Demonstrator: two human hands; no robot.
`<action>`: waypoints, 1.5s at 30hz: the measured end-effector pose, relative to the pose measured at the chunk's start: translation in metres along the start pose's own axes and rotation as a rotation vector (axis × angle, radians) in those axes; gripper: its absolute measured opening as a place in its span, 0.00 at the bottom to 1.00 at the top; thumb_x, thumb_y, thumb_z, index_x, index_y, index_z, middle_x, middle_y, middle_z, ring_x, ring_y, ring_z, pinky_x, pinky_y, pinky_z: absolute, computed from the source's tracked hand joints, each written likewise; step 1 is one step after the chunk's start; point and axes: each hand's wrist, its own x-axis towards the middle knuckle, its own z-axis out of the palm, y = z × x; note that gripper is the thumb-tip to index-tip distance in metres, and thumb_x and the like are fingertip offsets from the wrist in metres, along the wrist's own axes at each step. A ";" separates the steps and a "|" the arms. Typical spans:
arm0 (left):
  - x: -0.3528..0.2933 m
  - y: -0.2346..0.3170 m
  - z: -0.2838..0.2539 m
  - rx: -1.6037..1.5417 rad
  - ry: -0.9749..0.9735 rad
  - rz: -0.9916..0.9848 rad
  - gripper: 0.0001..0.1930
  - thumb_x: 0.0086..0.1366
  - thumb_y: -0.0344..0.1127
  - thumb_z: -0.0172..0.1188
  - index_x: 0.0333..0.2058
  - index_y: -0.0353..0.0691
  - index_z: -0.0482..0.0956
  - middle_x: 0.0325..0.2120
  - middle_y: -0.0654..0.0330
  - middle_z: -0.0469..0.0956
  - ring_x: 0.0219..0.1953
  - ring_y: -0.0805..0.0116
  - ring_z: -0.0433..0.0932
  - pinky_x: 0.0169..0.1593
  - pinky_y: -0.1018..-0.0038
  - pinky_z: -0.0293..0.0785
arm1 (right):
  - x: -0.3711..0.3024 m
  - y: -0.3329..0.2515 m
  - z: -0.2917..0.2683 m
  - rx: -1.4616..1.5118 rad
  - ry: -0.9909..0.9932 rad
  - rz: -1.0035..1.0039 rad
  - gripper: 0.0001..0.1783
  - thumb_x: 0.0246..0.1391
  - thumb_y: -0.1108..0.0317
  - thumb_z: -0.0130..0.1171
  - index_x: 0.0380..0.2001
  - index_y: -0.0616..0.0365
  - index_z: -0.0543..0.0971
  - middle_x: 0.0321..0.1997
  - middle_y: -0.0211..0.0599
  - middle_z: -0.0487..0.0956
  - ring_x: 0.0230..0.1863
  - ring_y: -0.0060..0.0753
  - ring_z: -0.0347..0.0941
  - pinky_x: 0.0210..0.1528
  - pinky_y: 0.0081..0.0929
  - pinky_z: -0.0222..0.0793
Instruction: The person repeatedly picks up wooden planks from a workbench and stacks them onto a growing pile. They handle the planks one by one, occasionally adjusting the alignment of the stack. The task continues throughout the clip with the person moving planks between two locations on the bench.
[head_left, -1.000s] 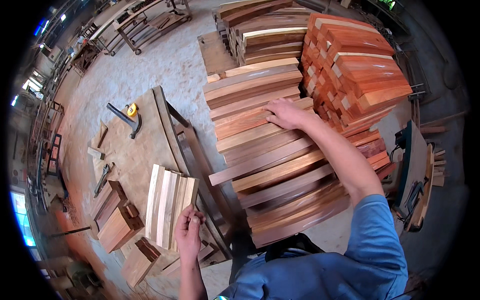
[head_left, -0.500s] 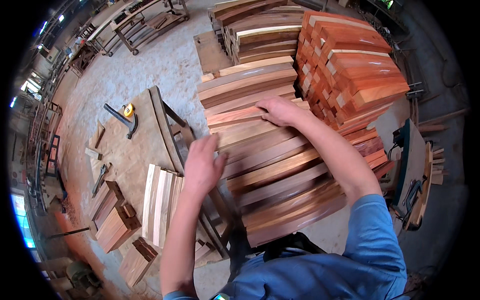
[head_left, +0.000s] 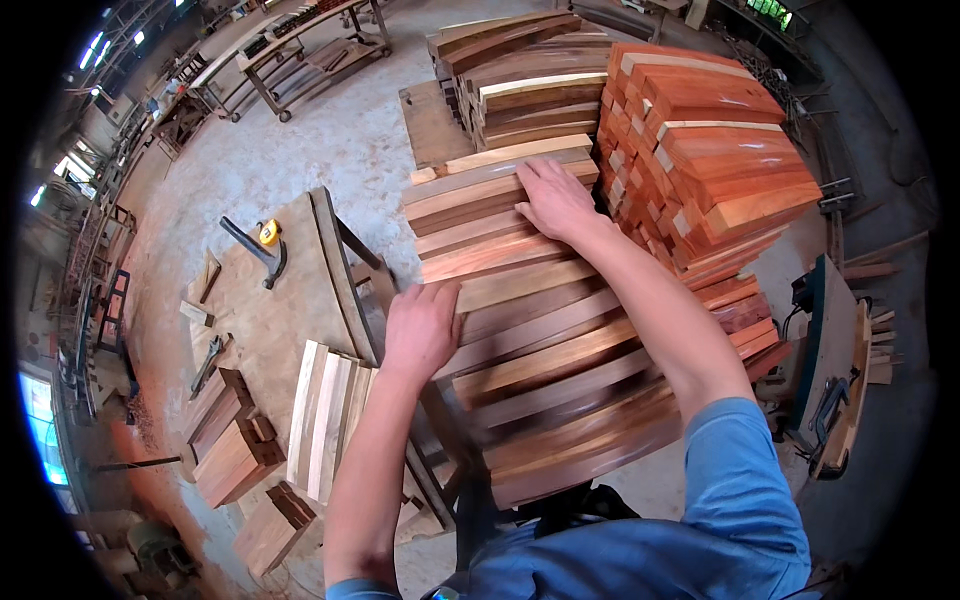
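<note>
The planks [head_left: 550, 353] lay between the bench [head_left: 265, 315] and a red stack [head_left: 735, 165]. The left hand [head_left: 420, 332] curled at their ends, the right hand [head_left: 555, 203] half-open on top — grips unclear; uneven pulling could have toppled loose planks.

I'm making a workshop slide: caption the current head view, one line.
Left hand and right hand at a row of wooden slats, beside a worktable with a hammer and yellow tape measure.
</note>
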 end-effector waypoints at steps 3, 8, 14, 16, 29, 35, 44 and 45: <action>-0.014 -0.008 -0.012 -0.043 0.083 0.048 0.20 0.54 0.34 0.66 0.46 0.38 0.76 0.40 0.54 0.79 0.43 0.53 0.76 0.47 0.59 0.71 | 0.003 0.020 0.033 -0.200 0.105 -0.039 0.25 0.56 0.63 0.59 0.54 0.63 0.70 0.58 0.47 0.70 0.64 0.48 0.63 0.64 0.43 0.61; -0.048 -0.020 -0.030 -0.043 0.109 0.012 0.20 0.52 0.32 0.66 0.46 0.38 0.75 0.40 0.54 0.78 0.43 0.53 0.75 0.49 0.59 0.69 | -0.004 0.022 0.037 -0.261 0.115 -0.083 0.14 0.58 0.69 0.47 0.47 0.58 0.74 0.48 0.41 0.74 0.55 0.45 0.68 0.58 0.42 0.64; -0.069 -0.026 -0.040 0.012 0.196 -0.011 0.22 0.53 0.31 0.64 0.49 0.39 0.75 0.46 0.53 0.77 0.50 0.51 0.74 0.54 0.58 0.68 | -0.005 0.022 0.016 -0.208 0.200 -0.158 0.06 0.55 0.69 0.52 0.36 0.55 0.73 0.40 0.39 0.75 0.49 0.44 0.71 0.52 0.40 0.65; -0.074 -0.027 -0.044 0.027 0.257 0.013 0.22 0.52 0.30 0.64 0.49 0.39 0.75 0.47 0.54 0.77 0.50 0.51 0.74 0.54 0.57 0.68 | -0.009 0.009 0.002 -0.136 0.131 -0.209 0.07 0.54 0.68 0.55 0.37 0.54 0.73 0.38 0.40 0.75 0.47 0.44 0.71 0.51 0.40 0.65; -0.104 -0.033 -0.062 -0.171 0.172 -0.059 0.21 0.54 0.33 0.66 0.48 0.37 0.77 0.40 0.52 0.77 0.45 0.49 0.75 0.48 0.60 0.72 | -0.026 -0.082 -0.062 0.518 -0.733 -0.081 0.24 0.60 0.53 0.55 0.48 0.63 0.79 0.43 0.55 0.81 0.46 0.52 0.78 0.50 0.40 0.71; -0.139 -0.037 -0.082 -0.250 0.134 -0.166 0.21 0.55 0.34 0.66 0.49 0.38 0.77 0.40 0.51 0.77 0.45 0.48 0.75 0.47 0.60 0.74 | -0.029 -0.109 -0.047 0.550 -0.904 -0.144 0.25 0.61 0.49 0.54 0.45 0.62 0.80 0.38 0.47 0.82 0.42 0.41 0.76 0.48 0.36 0.71; -0.215 -0.040 -0.095 -0.414 0.098 -0.397 0.19 0.57 0.32 0.66 0.48 0.39 0.80 0.40 0.53 0.76 0.48 0.51 0.72 0.53 0.61 0.70 | -0.033 -0.179 -0.049 0.453 -1.171 -0.355 0.39 0.48 0.44 0.62 0.55 0.65 0.74 0.50 0.51 0.78 0.52 0.45 0.74 0.56 0.36 0.68; -0.225 -0.041 -0.094 -0.418 0.104 -0.411 0.19 0.56 0.31 0.66 0.48 0.39 0.80 0.41 0.53 0.76 0.48 0.51 0.72 0.53 0.61 0.70 | -0.035 -0.188 -0.049 0.461 -1.169 -0.401 0.41 0.48 0.41 0.63 0.56 0.65 0.74 0.50 0.52 0.79 0.52 0.48 0.74 0.57 0.37 0.68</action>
